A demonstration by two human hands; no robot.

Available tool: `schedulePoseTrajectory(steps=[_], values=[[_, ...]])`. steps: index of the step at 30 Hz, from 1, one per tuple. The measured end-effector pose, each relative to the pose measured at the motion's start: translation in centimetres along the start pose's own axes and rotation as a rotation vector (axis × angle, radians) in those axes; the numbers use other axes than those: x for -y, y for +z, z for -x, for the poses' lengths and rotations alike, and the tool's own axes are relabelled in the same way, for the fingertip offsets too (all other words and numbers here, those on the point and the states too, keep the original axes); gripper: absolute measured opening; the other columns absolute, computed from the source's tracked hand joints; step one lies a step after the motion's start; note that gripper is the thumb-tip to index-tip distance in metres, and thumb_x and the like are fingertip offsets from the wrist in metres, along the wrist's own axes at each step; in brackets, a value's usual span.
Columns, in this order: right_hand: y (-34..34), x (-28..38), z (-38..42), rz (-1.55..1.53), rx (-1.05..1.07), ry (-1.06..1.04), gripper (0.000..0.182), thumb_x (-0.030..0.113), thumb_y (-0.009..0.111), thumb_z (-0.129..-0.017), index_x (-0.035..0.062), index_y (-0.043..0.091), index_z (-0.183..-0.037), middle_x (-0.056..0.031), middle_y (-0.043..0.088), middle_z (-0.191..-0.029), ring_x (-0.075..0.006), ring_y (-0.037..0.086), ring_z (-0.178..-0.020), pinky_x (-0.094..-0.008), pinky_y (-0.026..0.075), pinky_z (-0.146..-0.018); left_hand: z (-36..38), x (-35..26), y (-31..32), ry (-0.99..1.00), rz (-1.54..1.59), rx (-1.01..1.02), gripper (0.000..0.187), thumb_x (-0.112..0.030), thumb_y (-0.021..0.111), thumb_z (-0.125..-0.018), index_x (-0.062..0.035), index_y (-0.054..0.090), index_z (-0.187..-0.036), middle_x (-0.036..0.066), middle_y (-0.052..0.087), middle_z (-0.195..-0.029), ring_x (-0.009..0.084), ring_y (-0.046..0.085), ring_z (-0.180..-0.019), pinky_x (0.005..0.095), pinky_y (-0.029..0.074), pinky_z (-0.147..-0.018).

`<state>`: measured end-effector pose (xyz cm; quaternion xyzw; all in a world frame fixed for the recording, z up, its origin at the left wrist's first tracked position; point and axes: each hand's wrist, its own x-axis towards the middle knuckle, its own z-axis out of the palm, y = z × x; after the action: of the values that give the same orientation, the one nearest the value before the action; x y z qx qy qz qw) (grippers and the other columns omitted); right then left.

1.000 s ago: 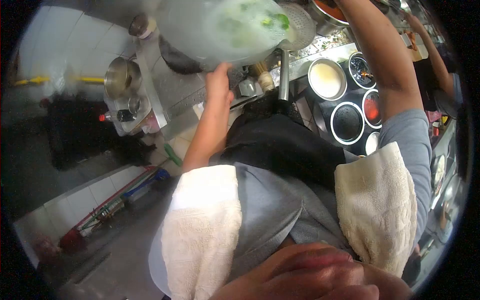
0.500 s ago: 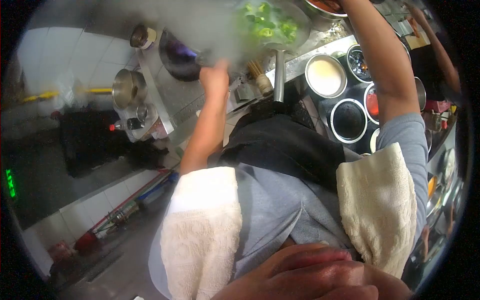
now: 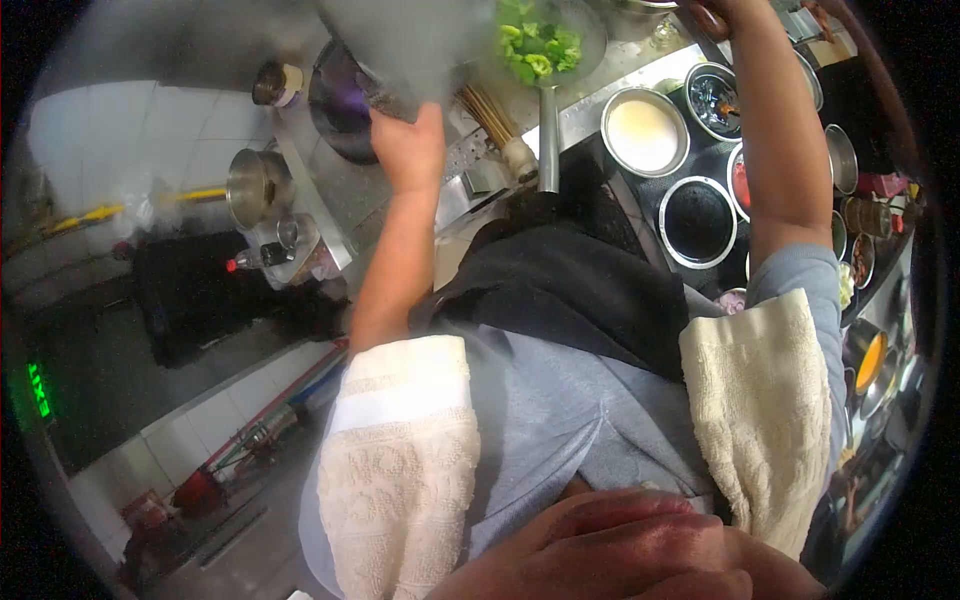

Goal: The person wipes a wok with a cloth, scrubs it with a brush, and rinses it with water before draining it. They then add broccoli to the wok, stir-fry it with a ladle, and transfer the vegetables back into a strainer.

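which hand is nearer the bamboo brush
Left. The left hand is just left of the bamboo brush; the right hand is well to its right, farther forward.

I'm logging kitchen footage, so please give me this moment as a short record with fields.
Left hand: closed at the edge of a dark wok, which steam largely hides
Right hand: at the top edge of the picture, partly cut off; what it holds cannot be told
Greens: in a round metal strainer with a long handle
Burner: purplish glow inside
Brush: bundled sticks, between left hand and strainer handle
Round containers: several; one holds pale liquid
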<state>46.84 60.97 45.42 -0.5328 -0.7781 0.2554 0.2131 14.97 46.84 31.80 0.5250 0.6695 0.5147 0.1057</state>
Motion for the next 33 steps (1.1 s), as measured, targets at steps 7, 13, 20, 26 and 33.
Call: schedulePoseTrajectory(steps=[7,13,20,26,33], values=[[0.7,3.2,3.2,0.057,-0.182,-0.042,0.031,0.017,0.066,-0.078,-0.0017,0.064,-0.103,-0.0174,0.067,-0.085,-0.0262,0.064,-0.080,-0.0358,0.049,-0.077,0.1,2.2,-0.5,0.092,0.096,-0.010,0.042,-0.008,0.065,-0.078,0.0035,0.056,-0.117,0.014,0.068,-0.109,0.0252,0.065,-0.096,0.0345,0.048,-0.089],[3.8,11.5,2.5,0.090,-0.079,0.013,0.033,0.018,0.066,-0.078,-0.0011,0.065,-0.105,-0.0161,0.066,-0.079,-0.0266,0.064,-0.073,-0.0369,0.051,-0.072,1.4,7.3,-6.2,-0.234,0.085,-0.049,0.040,-0.014,0.069,-0.077,0.0040,0.058,-0.112,0.013,0.069,-0.106,0.0216,0.065,-0.090,0.0360,0.050,-0.081],[19.8,14.7,-4.6,0.034,-0.054,-0.156,0.039,0.024,0.064,-0.084,0.0009,0.062,-0.115,-0.0173,0.068,-0.080,-0.0268,0.066,-0.068,-0.0397,0.052,-0.063,4.7,15.5,-12.4,-0.793,0.651,-0.176,0.032,-0.017,0.071,-0.078,0.0094,0.059,-0.091,0.016,0.063,-0.089,0.0271,0.063,-0.074,0.0392,0.050,-0.063],[30.1,12.8,-0.9,-0.392,-0.193,-0.040,0.044,0.028,0.064,-0.088,0.0005,0.056,-0.121,-0.0256,0.066,-0.105,-0.0374,0.065,-0.098,-0.0446,0.050,-0.086,2.9,20.3,-12.3,-1.034,0.987,-0.160,0.019,-0.008,0.067,-0.079,0.0023,0.063,-0.095,0.009,0.065,-0.088,0.0232,0.065,-0.074,0.0370,0.051,-0.061],[27.5,1.3,-10.8,-0.035,-0.102,0.224,0.046,0.022,0.064,-0.084,0.0007,0.056,-0.124,-0.0248,0.068,-0.102,-0.0399,0.066,-0.096,-0.0448,0.052,-0.084,-2.7,20.5,-9.0,-1.194,0.992,-0.168,0.023,-0.015,0.069,-0.079,-0.0056,0.058,-0.097,0.010,0.060,-0.091,0.0241,0.057,-0.072,0.0334,0.043,-0.051]])
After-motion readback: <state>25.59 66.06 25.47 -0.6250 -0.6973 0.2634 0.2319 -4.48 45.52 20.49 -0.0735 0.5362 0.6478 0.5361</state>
